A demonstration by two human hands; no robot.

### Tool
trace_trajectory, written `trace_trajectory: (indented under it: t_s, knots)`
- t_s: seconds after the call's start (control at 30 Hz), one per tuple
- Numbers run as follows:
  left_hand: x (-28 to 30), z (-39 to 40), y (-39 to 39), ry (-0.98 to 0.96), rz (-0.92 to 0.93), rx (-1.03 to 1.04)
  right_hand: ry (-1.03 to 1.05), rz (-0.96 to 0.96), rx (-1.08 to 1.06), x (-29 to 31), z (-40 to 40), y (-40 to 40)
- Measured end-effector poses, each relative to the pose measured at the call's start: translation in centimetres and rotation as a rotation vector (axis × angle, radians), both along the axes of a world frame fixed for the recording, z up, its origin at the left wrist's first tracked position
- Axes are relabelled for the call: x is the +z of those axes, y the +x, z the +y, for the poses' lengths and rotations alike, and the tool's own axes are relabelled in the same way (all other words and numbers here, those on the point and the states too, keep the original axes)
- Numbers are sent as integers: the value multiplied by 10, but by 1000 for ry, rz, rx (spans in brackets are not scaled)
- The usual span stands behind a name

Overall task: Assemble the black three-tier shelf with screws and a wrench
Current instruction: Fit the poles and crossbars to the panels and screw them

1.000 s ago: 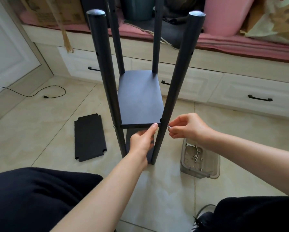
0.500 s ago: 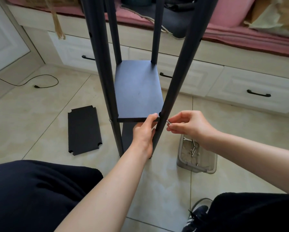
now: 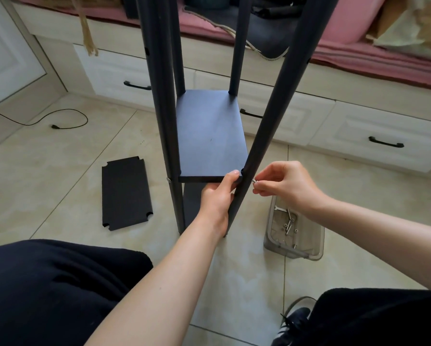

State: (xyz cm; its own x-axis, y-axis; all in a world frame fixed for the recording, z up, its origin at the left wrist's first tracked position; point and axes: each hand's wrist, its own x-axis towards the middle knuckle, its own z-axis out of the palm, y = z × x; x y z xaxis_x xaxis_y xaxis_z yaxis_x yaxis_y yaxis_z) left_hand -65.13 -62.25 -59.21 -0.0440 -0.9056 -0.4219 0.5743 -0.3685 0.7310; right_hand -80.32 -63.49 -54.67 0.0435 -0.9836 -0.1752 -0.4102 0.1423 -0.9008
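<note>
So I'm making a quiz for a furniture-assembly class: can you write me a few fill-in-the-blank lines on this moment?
1. The left hand grips the near edge of the flat black shelf board beside the ____ near black round leg.
2. The right hand pinches a small silver ____ against that leg.
3. A spare black notched shelf panel lies flat on the ____.
4. Loose hardware sits in the clear plastic ____ on the tiles.

Missing words: right; screw; floor; box.

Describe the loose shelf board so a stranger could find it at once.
Start at the standing black shelf frame. On the tiled floor to its left lies the loose shelf board, flat and black. Unlike the mounted board, it is unattached, its notched corners showing.
</note>
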Motion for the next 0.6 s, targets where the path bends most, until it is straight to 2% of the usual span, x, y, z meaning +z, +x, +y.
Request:
trace_trajectory:
  t_s: [0.6]
  knots:
    - [-4,0,0,-11,-56,-6,-112,241,147,9,-8,-4]
